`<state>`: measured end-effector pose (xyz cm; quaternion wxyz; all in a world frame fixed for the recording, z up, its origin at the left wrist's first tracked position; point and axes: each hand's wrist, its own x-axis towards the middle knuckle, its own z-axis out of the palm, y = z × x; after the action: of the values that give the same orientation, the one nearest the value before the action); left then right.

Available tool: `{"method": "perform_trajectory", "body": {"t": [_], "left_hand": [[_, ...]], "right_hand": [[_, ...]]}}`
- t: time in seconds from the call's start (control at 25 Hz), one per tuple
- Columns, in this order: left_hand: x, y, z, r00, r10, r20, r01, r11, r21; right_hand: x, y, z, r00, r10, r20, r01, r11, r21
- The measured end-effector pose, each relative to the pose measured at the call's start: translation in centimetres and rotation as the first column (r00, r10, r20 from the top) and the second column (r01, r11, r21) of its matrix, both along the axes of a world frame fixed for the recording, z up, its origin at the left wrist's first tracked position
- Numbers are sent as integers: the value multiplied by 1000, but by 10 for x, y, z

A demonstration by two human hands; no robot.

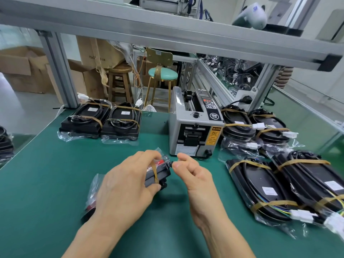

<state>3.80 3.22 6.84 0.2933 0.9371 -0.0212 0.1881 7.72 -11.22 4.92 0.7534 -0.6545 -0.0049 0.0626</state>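
Note:
My left hand (126,185) grips a small black device in a clear plastic bag (158,174), with a tan rubber band across it and something red inside. It is held just above the green table mat (55,183). My right hand (191,174) is close to the device's right end, thumb and forefinger pinched together at a small black part sticking out there. The bag's tail (93,194) trails under my left hand.
A grey tape dispenser machine (195,131) stands behind the hands. Bagged black units bound with tan bands lie at the back left (100,121), back right (256,125) and right (290,185). Stools and cardboard boxes stand beyond the table.

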Motion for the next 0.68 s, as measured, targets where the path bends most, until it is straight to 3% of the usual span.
{"method": "perform_trajectory", "body": {"t": [0.36, 0.68], "left_hand": [[0, -2, -1, 1000, 27, -12, -27, 1000, -8], [0, 1, 3, 996, -77, 39, 75, 995, 62]], "right_hand": [[0, 11, -5, 995, -91, 31, 92, 995, -38], [1, 17, -7, 972, -208, 111, 218, 972, -89]]}}
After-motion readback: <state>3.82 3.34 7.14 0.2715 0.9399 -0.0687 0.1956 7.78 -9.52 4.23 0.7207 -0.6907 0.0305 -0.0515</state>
